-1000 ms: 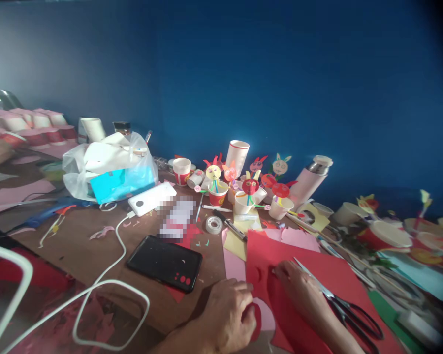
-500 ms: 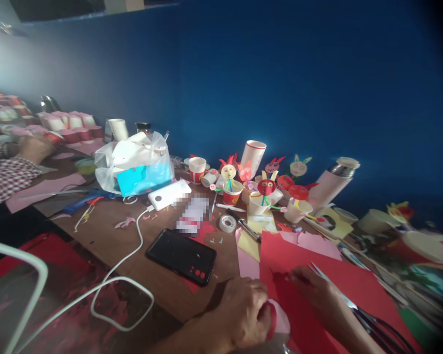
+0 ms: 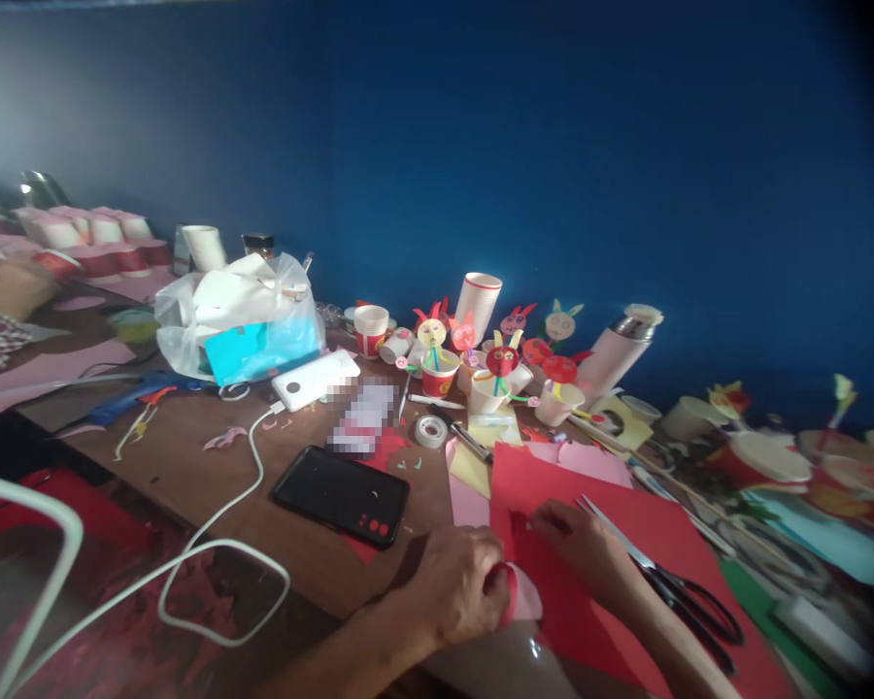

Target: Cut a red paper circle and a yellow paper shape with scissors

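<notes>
My left hand (image 3: 462, 585) is closed round a small pink-and-red paper piece (image 3: 522, 594) near the front edge of the table. To its right, my right hand (image 3: 564, 532) hovers over a large red paper sheet (image 3: 597, 485), its fingers curled; whether anything small sits between the fingertips is hard to make out. Black-handled scissors (image 3: 652, 568) lie on the red sheet beside my right forearm. A black phone (image 3: 341, 493) rests left of the sheet, with a roll of white tape (image 3: 431, 431) and a pen (image 3: 472, 442) behind it.
Paper cups with paper faces (image 3: 441, 372) stand at the back, near a pink thermos (image 3: 616, 354). Further left are a white power bank (image 3: 316, 380) with a looping cable and a plastic bag (image 3: 182, 330). Another person's hand (image 3: 16, 286) shows at the far left.
The view has turned right, so things appear shifted left. My left hand still grips the paper piece. More of the scissors and of the cups at the right shows.
</notes>
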Tool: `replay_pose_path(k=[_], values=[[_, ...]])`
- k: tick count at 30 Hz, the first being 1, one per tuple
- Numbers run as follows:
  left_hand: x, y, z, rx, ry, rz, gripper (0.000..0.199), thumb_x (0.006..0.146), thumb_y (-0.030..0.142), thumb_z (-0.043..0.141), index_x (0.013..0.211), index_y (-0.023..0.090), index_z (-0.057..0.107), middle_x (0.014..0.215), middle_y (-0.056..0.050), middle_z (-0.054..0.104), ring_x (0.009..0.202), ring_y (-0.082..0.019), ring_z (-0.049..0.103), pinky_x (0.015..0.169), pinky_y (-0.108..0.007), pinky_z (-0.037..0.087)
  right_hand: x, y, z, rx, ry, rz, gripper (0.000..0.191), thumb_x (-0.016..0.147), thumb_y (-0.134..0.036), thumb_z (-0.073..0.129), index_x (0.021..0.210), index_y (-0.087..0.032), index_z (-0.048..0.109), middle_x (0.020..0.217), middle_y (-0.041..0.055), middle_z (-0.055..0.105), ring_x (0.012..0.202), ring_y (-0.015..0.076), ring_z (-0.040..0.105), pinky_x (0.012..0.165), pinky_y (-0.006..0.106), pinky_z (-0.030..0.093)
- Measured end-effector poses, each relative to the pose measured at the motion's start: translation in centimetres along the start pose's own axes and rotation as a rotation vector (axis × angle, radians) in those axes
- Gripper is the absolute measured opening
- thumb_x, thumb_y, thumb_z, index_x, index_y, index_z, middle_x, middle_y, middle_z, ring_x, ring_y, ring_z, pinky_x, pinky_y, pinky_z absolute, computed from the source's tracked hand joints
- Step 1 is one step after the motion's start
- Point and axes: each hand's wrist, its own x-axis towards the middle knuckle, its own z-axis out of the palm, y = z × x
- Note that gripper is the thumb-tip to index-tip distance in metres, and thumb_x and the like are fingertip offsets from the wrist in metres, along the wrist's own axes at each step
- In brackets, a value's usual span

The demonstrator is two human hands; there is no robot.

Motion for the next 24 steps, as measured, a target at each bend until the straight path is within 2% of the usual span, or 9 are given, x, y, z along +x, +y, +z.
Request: replay_pose_path(k=[8,14,20,24], values=[[0.0,0.0,0.2,-0.003,0.013,0.000,0.011,0.074,0.018,0.053,0.076,0.017,0.063,0.078,-0.005,0.067,0.078,-0.017,0.064,0.076,-0.024,0.048,0.0,-1.9,0.6,-0.099,0.025,-0.014,0.018,0.082,-0.032,0.045,0.071,-0.024,0.056,0.068,-0.0004,0.068,0.064,0.0187,0.063,0.053,0.025,0.034],[0.0,-0.5,0.6,-0.022,0.012,-0.002,0.012,0.072,0.019,0.054,0.079,0.017,0.063,0.079,-0.006,0.068,0.079,-0.018,0.064,0.078,-0.026,0.049,0.6,-1.5,0.9,-0.137,-0.021,-0.039,0.012,0.081,-0.030,0.048,0.083,-0.024,0.058,0.083,0.0029,0.071,0.079,0.0243,0.066,0.063,0.029,0.037],[0.1,-0.5,0.5,-0.030,-0.013,-0.020,0.016,0.072,0.022,0.053,0.081,0.016,0.065,0.083,-0.007,0.069,0.078,-0.019,0.065,0.077,-0.027,0.050,1.3,-1.5,0.6,-0.166,-0.080,-0.043,0.012,0.079,-0.027,0.047,0.075,-0.024,0.057,0.075,0.0019,0.071,0.074,0.0256,0.066,0.060,0.029,0.034],[0.0,-0.6,0.5,-0.033,-0.030,-0.017,0.016,0.072,0.022,0.053,0.080,0.016,0.065,0.084,-0.007,0.069,0.079,-0.019,0.065,0.078,-0.027,0.050,1.3,-1.7,0.5,-0.146,-0.104,-0.016,0.011,0.080,-0.029,0.046,0.081,-0.024,0.055,0.075,0.0012,0.070,0.072,0.0231,0.065,0.057,0.027,0.034]])
